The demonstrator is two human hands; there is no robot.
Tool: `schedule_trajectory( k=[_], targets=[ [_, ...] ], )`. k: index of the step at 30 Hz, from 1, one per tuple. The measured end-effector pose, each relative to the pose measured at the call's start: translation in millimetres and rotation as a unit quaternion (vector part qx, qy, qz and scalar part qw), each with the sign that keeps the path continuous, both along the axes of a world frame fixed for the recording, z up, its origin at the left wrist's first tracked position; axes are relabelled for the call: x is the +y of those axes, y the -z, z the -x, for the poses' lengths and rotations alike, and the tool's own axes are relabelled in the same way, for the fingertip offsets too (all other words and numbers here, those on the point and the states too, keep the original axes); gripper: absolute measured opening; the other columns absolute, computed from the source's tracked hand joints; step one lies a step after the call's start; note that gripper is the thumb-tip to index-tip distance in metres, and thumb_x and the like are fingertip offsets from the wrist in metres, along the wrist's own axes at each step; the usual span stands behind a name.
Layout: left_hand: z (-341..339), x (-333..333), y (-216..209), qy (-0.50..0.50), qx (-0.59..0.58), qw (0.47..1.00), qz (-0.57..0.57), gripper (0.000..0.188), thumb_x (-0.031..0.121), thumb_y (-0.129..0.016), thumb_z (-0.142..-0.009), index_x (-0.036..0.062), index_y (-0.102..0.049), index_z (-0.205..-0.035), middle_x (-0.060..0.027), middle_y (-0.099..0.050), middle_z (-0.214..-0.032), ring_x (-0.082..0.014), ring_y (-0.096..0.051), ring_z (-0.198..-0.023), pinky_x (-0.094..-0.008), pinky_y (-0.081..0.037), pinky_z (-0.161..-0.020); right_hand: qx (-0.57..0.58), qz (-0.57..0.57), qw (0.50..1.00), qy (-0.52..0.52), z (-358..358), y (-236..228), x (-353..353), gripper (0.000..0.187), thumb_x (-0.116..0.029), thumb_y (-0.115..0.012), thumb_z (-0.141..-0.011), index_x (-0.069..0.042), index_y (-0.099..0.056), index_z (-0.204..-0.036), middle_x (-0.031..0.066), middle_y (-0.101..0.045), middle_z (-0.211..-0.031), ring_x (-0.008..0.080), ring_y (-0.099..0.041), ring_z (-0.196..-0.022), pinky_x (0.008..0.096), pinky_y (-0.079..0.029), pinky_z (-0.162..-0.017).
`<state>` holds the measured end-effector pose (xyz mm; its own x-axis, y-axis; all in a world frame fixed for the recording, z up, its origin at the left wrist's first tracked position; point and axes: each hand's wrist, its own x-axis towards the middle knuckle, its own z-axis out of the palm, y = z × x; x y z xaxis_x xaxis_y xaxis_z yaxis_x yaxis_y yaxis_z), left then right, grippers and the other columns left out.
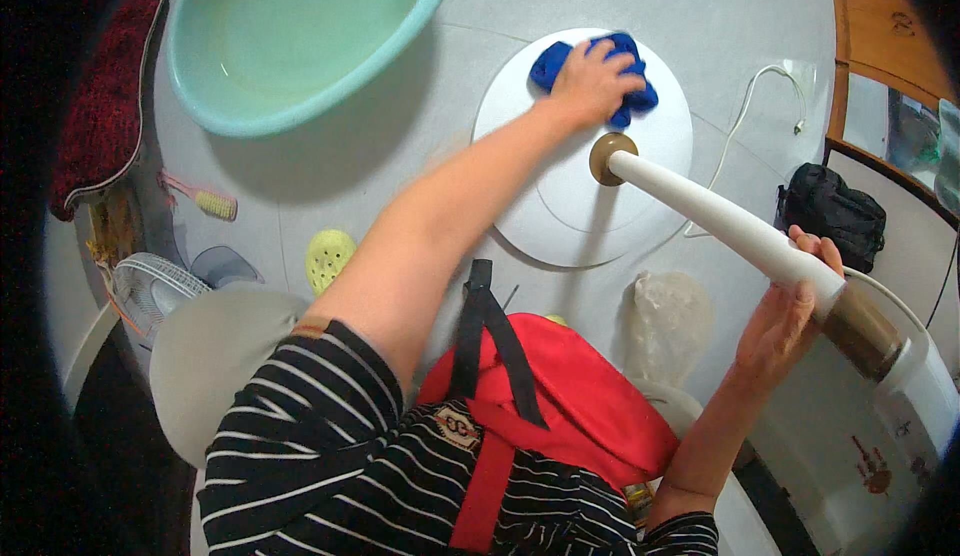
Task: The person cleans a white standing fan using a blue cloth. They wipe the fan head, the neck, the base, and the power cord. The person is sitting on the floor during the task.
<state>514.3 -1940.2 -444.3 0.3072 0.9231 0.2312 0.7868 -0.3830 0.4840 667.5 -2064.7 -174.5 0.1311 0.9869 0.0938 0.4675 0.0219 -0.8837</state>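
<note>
Along the lower middle of the frame, a red apron covers the lap of a person in a striped shirt. Toward the lower right, the right hand has its fingers and thumb wrapped around a white pole. Right of centre lies a clear plastic bag; whether it holds anything, I cannot tell. Higher, toward the right edge, sits a black bag, its contents hidden.

Above and right of the frame's centre, the pole meets a round white base on the grey floor. On that base the left hand is bent over a bunched blue cloth, fingers grasping it.

Those 2 holds look like where trouble could start: a hard push near the base's rim, with the right hand slack, could tip or turn the stand. A wet cloth could drip and make the floor slippery. The white cable, looping just right of the base, could snag if the base slid.

Farthest, at the upper left, a big pale green basin appears to hold clear liquid, its depth unclear; a knock from the left arm could slop it over.
</note>
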Motion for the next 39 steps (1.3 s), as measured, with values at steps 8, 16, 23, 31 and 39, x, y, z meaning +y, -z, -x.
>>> schedule_trajectory(
  k=[8, 16, 23, 31, 39],
  targets=[
    [-18, -162, -7, -0.107, -0.069, 0.991, -0.038, 0.03, 0.016, -0.055, -0.075, 0.0202, -0.059, -0.105, -0.0049, -0.05, -0.116, -0.0269, -0.043, -0.111, -0.0441, -0.036, -0.09, 0.033, -0.056, 0.997, -0.05, 2, 7, 7, 0.048, -0.026, -0.057, -0.084, -0.002, -0.039, -0.122, 0.0113, -0.049, -0.106, 0.0272, -0.047, -0.109, 0.0454, -0.031, -0.103],
    [-10, -209, -26, 0.144, -0.25, 0.941, 0.178, 0.018, 0.012, -0.058, -0.065, 0.0162, -0.063, -0.081, -0.0014, -0.06, -0.096, -0.0231, -0.056, -0.094, -0.0378, -0.045, -0.078, -0.205, 0.237, 0.949, -0.036, -29, 4, -20, 0.048, -0.011, -0.063, -0.078, 0.001, -0.047, -0.121, 0.014, -0.057, -0.113, 0.0223, -0.054, -0.106, 0.0349, -0.039, -0.095],
    [45, -87, -42, -0.186, -0.206, 0.958, 0.065, 0.033, 0.015, -0.054, -0.07, 0.0113, -0.06, -0.102, -0.0121, -0.059, -0.105, -0.0297, -0.054, -0.098, -0.0403, -0.042, -0.086, -0.242, 0.138, 0.942, 0.19, -62, -54, -173, 0.021, -0.012, -0.054, -0.086, -0.001, -0.057, -0.104, 0.0078, -0.061, -0.093, 0.0178, -0.056, -0.087, 0.0294, -0.043, -0.079],
    [29, 5, -1, -0.148, 0.001, 0.985, 0.086, 0.043, 0.032, -0.062, -0.08, 0.023, -0.051, -0.121, -0.0122, -0.042, -0.13, -0.0323, -0.038, -0.121, -0.0496, -0.029, -0.098, -0.218, 0.49, 0.774, 0.337, -120, 53, -426, 0.021, -0.019, -0.047, -0.092, -0.004, -0.056, -0.104, 0.0054, -0.059, -0.085, 0.0137, -0.054, -0.072, 0.028, -0.045, -0.069],
    [50, 29, 16, -0.166, -0.038, 0.977, 0.131, 0.046, 0.037, -0.059, -0.082, 0.0228, -0.047, -0.124, -0.0151, -0.055, -0.111, -0.0339, -0.054, -0.102, -0.0485, -0.044, -0.085, -0.08, 0.531, 0.778, 0.327, -102, 71, -443, 0.021, -0.019, -0.047, -0.092, -0.004, -0.055, -0.105, 0.0055, -0.059, -0.086, 0.0128, -0.054, -0.073, 0.0274, -0.045, -0.069]
  ],
)
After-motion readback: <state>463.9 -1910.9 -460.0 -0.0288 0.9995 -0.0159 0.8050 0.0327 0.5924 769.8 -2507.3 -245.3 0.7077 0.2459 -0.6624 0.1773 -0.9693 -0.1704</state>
